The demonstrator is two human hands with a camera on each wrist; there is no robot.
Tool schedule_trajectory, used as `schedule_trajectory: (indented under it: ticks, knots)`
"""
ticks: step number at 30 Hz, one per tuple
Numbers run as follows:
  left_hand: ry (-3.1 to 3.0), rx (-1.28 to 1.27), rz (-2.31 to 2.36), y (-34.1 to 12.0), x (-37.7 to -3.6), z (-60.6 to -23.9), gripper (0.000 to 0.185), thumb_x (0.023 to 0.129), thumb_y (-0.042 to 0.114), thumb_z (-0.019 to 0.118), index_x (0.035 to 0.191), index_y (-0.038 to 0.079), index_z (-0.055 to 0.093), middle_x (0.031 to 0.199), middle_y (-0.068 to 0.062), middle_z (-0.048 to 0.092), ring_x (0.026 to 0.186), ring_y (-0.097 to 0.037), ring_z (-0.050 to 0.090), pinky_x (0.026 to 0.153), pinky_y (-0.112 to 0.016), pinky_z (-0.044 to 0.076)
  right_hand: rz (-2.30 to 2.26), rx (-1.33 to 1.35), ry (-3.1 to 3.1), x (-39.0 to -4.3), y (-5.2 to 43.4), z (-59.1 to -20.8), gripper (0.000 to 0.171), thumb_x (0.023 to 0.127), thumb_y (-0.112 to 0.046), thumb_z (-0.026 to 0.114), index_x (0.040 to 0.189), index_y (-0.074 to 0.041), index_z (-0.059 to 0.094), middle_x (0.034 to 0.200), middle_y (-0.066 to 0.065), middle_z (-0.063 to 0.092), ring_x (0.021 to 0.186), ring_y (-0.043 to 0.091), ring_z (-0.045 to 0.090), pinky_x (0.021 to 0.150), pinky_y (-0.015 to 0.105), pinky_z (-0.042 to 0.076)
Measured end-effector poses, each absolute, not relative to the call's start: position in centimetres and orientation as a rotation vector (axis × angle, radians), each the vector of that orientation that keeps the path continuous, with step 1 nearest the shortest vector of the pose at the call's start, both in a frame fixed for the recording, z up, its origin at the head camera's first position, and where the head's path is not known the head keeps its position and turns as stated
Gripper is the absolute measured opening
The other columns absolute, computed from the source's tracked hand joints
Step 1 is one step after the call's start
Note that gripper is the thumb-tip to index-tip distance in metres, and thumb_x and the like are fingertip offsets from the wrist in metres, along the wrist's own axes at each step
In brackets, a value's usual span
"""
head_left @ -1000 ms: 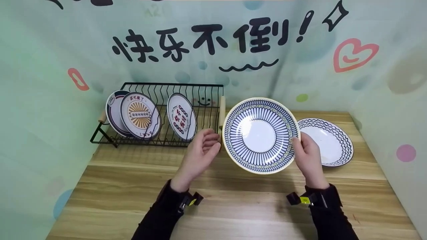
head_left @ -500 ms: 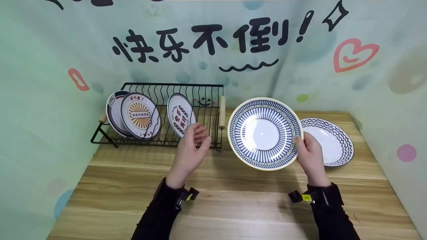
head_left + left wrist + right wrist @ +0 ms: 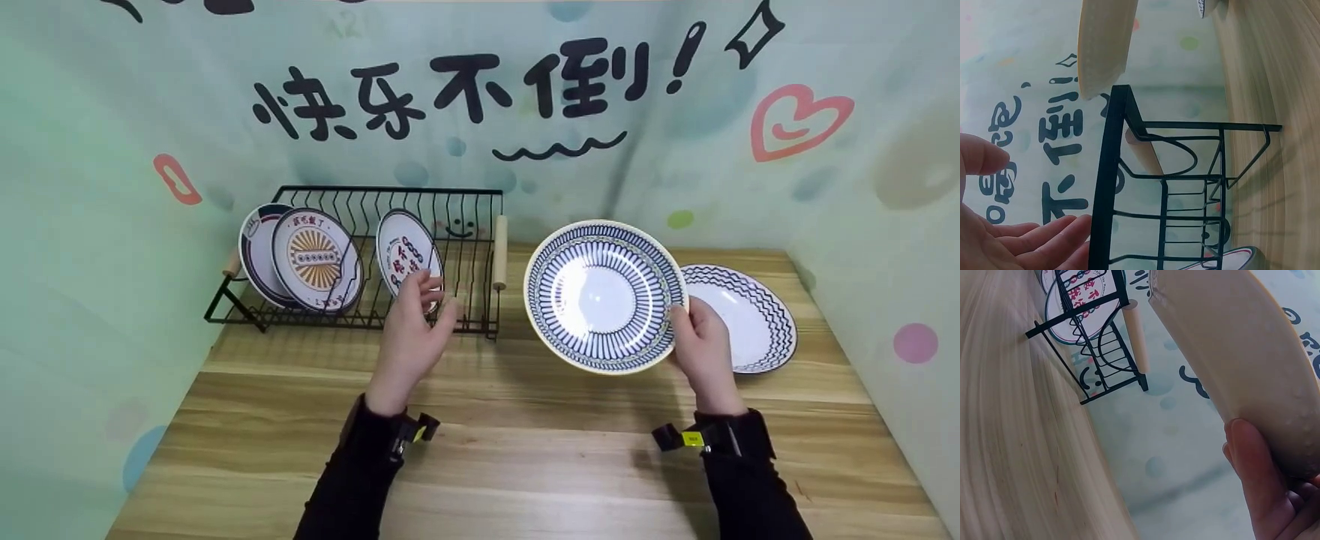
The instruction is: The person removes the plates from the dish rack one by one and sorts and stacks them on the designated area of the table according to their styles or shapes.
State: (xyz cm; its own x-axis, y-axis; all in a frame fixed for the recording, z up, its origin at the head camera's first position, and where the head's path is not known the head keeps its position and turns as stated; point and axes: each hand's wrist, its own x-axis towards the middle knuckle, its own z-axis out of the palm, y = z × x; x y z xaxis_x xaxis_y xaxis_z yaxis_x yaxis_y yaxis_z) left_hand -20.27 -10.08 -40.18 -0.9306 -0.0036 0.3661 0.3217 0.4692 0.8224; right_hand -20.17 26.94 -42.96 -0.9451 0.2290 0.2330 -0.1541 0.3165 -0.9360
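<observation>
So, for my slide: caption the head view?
Right hand holds a striped plate upright beside the rack.

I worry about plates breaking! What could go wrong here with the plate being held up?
The right hand alone grips the striped plate by one edge, tilted above the table, so it might slip and fall. It also hangs close to the wavy plate and could knock it. The left hand is near the rack and might bump it.

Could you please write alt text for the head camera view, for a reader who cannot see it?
A person's right hand holds a blue-striped plate tilted above a wooden table, while the left hand hovers open before a black dish rack holding three upright plates. A wavy-rimmed plate lies flat behind.
</observation>
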Motion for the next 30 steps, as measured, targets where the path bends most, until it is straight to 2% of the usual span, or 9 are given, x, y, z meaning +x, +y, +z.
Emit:
schedule_trajectory:
  ticks: [4,11,20,30]
  knots:
    - [-2.404,-0.257,-1.417,-10.5,-20.6,-40.4,0.061,0.094,0.024,0.064,0.141,-0.005,0.039,0.134,-0.016,0.056,0.116,-0.027,0.058,0.103,-0.043,0.044,1.669,-0.100,-2.276,-20.3,27.2,-43.1,0.035,0.103,-0.016,0.045,0.126,0.006,0.060,0.079,0.007,0.064,0.058,0.007,0.055,0.048,0.020,0.046]
    - [-2.405,-0.223,-1.350,-11.2,-21.1,-40.6,0.063,0.094,0.028,0.064,0.141,-0.006,0.039,0.134,-0.019,0.055,0.118,-0.031,0.056,0.105,-0.044,0.043,1.618,-0.120,-2.272,-20.5,27.4,-43.4,0.036,0.103,-0.016,0.045,0.125,0.007,0.061,0.088,0.008,0.065,0.070,0.007,0.058,0.061,0.017,0.048]
    - [-2.382,-0.160,-1.269,-11.8,-21.5,-40.6,0.064,0.091,0.026,0.069,0.138,-0.008,0.041,0.135,-0.021,0.052,0.123,-0.032,0.050,0.110,-0.042,0.037,1.610,-0.185,-2.268,-20.7,27.9,-43.8,0.034,0.102,-0.015,0.046,0.119,0.008,0.063,0.082,0.004,0.064,0.066,0.006,0.057,0.059,0.016,0.048]
    - [-2.377,-0.105,-1.188,-12.3,-21.7,-40.7,0.078,0.089,0.028,0.070,0.145,-0.010,0.032,0.143,-0.027,0.042,0.131,-0.040,0.041,0.113,-0.049,0.031,1.574,-0.205,-2.284,-20.3,29.0,-44.0,0.035,0.102,-0.016,0.045,0.117,0.009,0.064,0.083,0.002,0.065,0.069,0.006,0.058,0.062,0.016,0.048]
